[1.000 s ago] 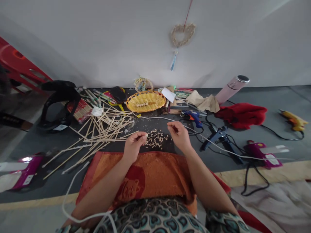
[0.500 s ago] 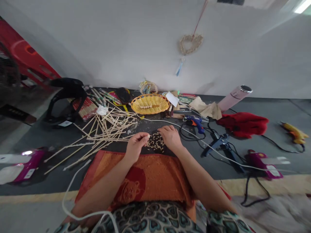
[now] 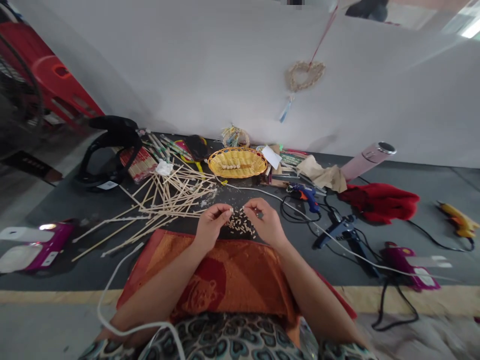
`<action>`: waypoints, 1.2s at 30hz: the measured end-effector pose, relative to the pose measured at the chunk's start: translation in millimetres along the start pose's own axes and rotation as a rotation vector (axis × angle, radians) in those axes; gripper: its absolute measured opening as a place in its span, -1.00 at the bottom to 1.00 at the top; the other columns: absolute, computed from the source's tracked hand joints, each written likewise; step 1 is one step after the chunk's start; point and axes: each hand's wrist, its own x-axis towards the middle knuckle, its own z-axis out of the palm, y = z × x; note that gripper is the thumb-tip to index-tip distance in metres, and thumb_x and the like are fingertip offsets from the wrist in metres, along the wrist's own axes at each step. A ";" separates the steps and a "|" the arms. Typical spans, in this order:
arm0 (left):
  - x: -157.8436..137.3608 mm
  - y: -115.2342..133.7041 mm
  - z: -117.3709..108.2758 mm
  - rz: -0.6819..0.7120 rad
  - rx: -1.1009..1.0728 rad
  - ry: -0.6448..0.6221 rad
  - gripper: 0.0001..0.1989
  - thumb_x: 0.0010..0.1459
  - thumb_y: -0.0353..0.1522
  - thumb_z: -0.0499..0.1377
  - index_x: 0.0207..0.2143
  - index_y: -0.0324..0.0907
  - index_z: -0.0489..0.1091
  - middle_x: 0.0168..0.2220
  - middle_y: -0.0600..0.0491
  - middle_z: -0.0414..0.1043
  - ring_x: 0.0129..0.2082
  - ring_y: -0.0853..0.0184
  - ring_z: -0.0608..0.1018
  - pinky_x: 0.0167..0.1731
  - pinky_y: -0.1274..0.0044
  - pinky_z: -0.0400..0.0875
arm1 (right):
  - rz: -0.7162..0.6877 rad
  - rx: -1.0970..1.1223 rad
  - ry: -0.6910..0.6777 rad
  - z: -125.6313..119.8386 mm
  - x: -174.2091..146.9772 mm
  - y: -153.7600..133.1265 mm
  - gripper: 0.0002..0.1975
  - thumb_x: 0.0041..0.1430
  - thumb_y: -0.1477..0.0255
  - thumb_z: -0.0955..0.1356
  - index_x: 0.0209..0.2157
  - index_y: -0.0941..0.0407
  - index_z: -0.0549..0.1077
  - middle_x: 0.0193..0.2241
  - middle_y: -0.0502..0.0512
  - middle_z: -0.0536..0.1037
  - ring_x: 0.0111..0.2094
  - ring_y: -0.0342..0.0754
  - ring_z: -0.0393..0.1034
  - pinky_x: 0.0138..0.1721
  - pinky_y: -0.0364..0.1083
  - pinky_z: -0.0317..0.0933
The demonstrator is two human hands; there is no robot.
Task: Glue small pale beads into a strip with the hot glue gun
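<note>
A: How to expect the small wooden pieces (image 3: 242, 226) to handle?

B: Probably as very light, stiff and dry. More likely to roll or flick away than to break.

A: Where to take hold?

B: Best across the sides, with thumb and one fingertip, barely squeezing. Too tiny for a whole palm.

A: And where to look for them?

B: Loose on the dark tabletop (image 3: 453, 255), in a scatter between both hands, just beyond the orange towel (image 3: 255, 265).

A: Left grip (image 3: 210, 225)?

B: Pinched on a single pale piece (image 3: 231, 210), right at the tips, near the left edge of the scatter.

A: Right grip (image 3: 268, 222)?

B: Thumb and forefinger close together at the far right edge of the scatter. Perhaps a pale speck at the tips, but too small to tell whether grasped.

A: Now for the counting.

B: Loose pieces: dozens, too crowded for an exact figure. Long sticks (image 3: 167, 186), to the left: also many, too tangled to count.

A: Larger things?

B: One wicker basket (image 3: 225, 157), with one row of beads (image 3: 231, 166) inside. Two glue guns: one blue gun (image 3: 309, 198), one yellow gun (image 3: 459, 218). Two magenta devices (image 3: 63, 242), at opposite ends. One pink flask (image 3: 363, 161), leaning in view. One red cloth (image 3: 378, 202), just beside the flask.
</note>
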 end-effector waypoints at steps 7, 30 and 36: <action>-4.2 1.0 3.4 0.046 0.122 -0.029 -0.80 0.05 -0.26 0.27 -0.30 -0.19 0.50 -0.38 0.05 0.48 -0.43 0.40 0.42 -0.41 0.58 0.30 | 0.081 0.234 0.032 19.2 -17.3 -9.7 -0.85 0.25 0.33 0.29 -0.34 0.10 0.43 -0.31 0.07 0.46 -0.28 -0.09 0.32 -0.21 -0.11 0.20; -6.2 3.0 2.7 0.136 0.303 -0.052 -0.86 0.07 -0.31 0.25 -0.32 -0.16 0.52 -0.36 0.05 0.51 -0.36 0.34 0.47 -0.29 0.53 0.34 | 0.023 0.241 0.022 24.0 -21.2 -4.3 -0.87 0.27 0.35 0.28 -0.33 0.08 0.41 -0.31 0.07 0.45 -0.28 -0.09 0.32 -0.22 -0.11 0.20; -5.9 1.4 0.5 0.152 0.359 -0.061 -0.88 0.09 -0.30 0.24 -0.32 -0.14 0.52 -0.36 0.06 0.52 -0.36 0.34 0.48 -0.28 0.52 0.34 | 0.026 0.242 -0.002 23.2 -21.5 -3.3 -0.86 0.28 0.34 0.27 -0.33 0.08 0.40 -0.31 0.07 0.44 -0.29 -0.10 0.31 -0.23 -0.12 0.19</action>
